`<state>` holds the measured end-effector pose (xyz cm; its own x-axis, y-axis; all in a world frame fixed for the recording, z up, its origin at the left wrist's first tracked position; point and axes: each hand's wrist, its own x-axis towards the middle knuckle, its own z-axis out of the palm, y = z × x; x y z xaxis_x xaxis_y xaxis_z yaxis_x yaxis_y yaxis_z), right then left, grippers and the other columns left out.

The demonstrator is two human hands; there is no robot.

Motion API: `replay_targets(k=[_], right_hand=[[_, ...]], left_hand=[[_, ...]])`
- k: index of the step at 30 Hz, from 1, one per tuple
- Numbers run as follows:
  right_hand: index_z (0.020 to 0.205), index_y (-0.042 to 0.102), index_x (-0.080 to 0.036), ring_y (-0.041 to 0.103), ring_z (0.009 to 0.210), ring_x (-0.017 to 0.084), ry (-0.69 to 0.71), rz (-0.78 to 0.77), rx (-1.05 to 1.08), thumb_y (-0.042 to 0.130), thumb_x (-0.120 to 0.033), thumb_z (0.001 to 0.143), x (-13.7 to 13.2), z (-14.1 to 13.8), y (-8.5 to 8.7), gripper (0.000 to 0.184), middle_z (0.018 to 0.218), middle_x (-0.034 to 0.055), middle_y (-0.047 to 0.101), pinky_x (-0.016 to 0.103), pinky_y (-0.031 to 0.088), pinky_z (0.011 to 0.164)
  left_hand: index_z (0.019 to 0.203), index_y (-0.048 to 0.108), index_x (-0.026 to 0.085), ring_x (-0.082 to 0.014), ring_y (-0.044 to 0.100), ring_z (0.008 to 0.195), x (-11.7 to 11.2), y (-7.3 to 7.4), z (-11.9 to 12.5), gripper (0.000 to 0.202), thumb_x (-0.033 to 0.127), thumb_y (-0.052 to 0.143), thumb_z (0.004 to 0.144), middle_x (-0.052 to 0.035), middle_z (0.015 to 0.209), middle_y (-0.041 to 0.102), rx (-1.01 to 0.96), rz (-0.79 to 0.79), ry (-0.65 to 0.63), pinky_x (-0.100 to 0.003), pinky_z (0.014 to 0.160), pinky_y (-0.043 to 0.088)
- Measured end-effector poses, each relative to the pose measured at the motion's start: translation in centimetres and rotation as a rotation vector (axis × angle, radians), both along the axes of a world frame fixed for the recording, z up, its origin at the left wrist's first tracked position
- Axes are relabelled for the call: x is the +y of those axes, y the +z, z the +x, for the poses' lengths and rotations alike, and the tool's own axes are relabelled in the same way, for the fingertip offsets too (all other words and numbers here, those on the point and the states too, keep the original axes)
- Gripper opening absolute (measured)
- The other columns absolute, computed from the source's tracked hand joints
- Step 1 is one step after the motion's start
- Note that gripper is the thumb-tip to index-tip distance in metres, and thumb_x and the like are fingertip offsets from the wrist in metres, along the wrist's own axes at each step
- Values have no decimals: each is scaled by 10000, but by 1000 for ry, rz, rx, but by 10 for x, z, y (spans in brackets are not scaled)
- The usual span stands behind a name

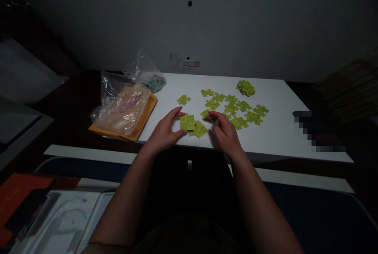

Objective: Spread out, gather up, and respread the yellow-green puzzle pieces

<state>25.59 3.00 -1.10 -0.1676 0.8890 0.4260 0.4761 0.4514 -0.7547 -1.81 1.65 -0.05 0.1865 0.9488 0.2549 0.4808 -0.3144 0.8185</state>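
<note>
My left hand [165, 131] is curved around the left side of a yellow-green puzzle piece [187, 122], with its thumb at the lower corner and its fingers at the upper one. That piece overlaps another puzzle piece [200, 129], with a dark gap under its edge. To the right, my right hand [226, 131] hovers with bent fingers parted from the thumb and nothing visible between them. Its fingertips are close to a small piece [204, 114], partly covering it; whether they touch is unclear. Several loose pieces [231, 106] lie beyond, and one [183, 99] sits by itself above my left hand.
A pile of puzzle pieces [245, 88] stands at the back right of the white table [277, 136]. On the left lie a yellow padded envelope [144, 122] under clear plastic and a plastic bag [155, 82] with contents. A pixelated dark item [317, 130] is at the right.
</note>
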Motion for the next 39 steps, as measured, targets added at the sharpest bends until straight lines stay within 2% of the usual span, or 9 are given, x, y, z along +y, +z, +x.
replay_targets(k=[4, 7, 14, 18, 23, 27, 31, 36, 39], right_hand=[[1425, 683, -217, 728, 1159, 353, -14, 14, -185, 667, -316, 904, -10, -6, 2, 531, 1282, 152, 798, 592, 582, 1072], [1448, 676, -185, 702, 1248, 410, -24, 36, -311, 749, -411, 914, -20, -17, 0, 584, 1386, 209, 761, 641, 558, 1112], [1379, 701, -201, 747, 1150, 379, -130, 66, -277, 755, -399, 919, -30, -15, 0, 503, 1270, 183, 797, 585, 609, 1031], [1311, 728, -228, 715, 1150, 376, -188, 132, -359, 735, -398, 966, -46, 23, 10, 384, 1255, 165, 775, 584, 600, 1023], [1234, 782, -256, 670, 1143, 396, -229, 104, -526, 730, -404, 983, -65, 69, 9, 297, 1199, 142, 771, 612, 587, 1003], [1228, 796, -245, 644, 1195, 409, -252, 120, -518, 738, -433, 1000, -68, 69, 7, 301, 1268, 159, 767, 626, 576, 1021], [1244, 791, -262, 657, 1202, 379, -171, 170, -441, 729, -381, 1017, -65, 31, 13, 264, 1290, 130, 791, 603, 553, 1076], [1413, 734, -233, 604, 1391, 423, -13, 114, -467, 728, -381, 1018, -58, -30, 11, 422, 1556, 159, 700, 624, 517, 1130], [1478, 696, -229, 535, 1510, 467, 42, 88, -544, 749, -435, 1020, -57, -45, 3, 505, 1666, 186, 612, 659, 499, 1133]], left_hand=[[1656, 505, 226, -332, 628, 1486, -12, 3, -36, 806, 327, 796, 910, -149, 1555, 689, 211, -1, 72, -576, 1320, 452], [1625, 532, 208, -348, 574, 1529, -17, 5, -41, 719, 308, 724, 939, -166, 1602, 635, 330, 17, 53, -602, 1326, 441], [1600, 553, 202, -405, 520, 1548, -8, 18, 20, 764, 383, 830, 912, -185, 1600, 622, 453, 125, -94, -622, 1320, 435], [1557, 594, 189, -422, 599, 1441, -1, 20, 47, 708, 426, 832, 934, -200, 1497, 693, 553, 100, -81, -622, 1236, 503], [1549, 615, 215, -406, 641, 1376, 3, 16, 53, 692, 405, 828, 919, -178, 1465, 713, 524, 120, -75, -608, 1201, 531], [1572, 600, 212, -380, 643, 1382, 0, 25, 35, 730, 427, 825, 911, -164, 1455, 715, 463, 154, -20, -567, 1211, 535], [1570, 605, 212, -370, 650, 1407, -8, 34, -9, 737, 461, 816, 909, -151, 1487, 711, 455, 128, 132, -551, 1227, 535], [1563, 606, 204, -380, 673, 1404, -32, 23, -54, 745, 491, 813, 908, -166, 1506, 708, 468, 61, 178, -577, 1232, 538], [1550, 608, 217, -385, 680, 1395, -50, 15, -65, 709, 489, 794, 922, -166, 1497, 713, 480, 54, 188, -602, 1219, 547]])
